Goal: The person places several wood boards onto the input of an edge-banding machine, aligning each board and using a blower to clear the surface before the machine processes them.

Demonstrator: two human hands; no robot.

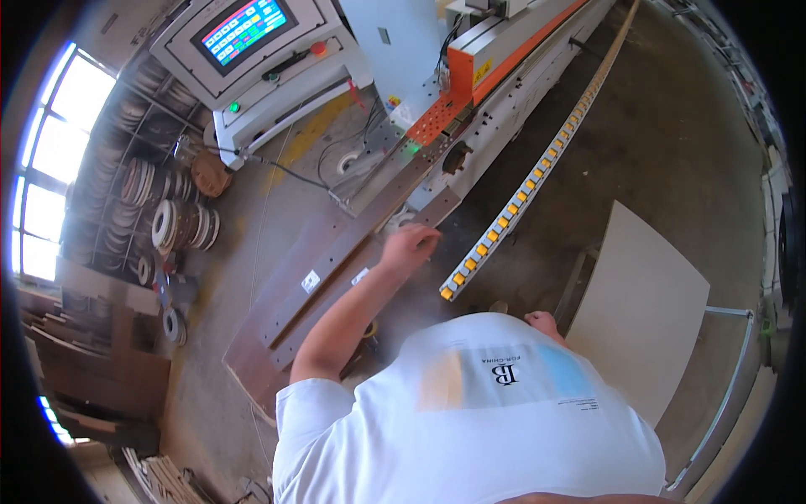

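Observation:
My left hand (pixel 410 244) reaches over the end of the long machine bed (pixel 344 263), its fingers curled in. Whether anything lies inside those fingers is hidden. Close to it on the right runs a narrow rail (pixel 509 217) set with a row of yellow pads. My right hand (pixel 544 323) shows only partly past my white shirt, beside the lower left edge of a large pale board (pixel 642 307). The shirt hides most of its fingers, and I cannot tell whether it touches the board.
An edge-working machine with an orange guard (pixel 449 105) stretches away at the upper right. A control panel with a lit screen (pixel 243 32) stands at upper left. Rolls of edging strip (pixel 178 225) fill racks on the left. A metal frame (pixel 729 386) stands right of the board.

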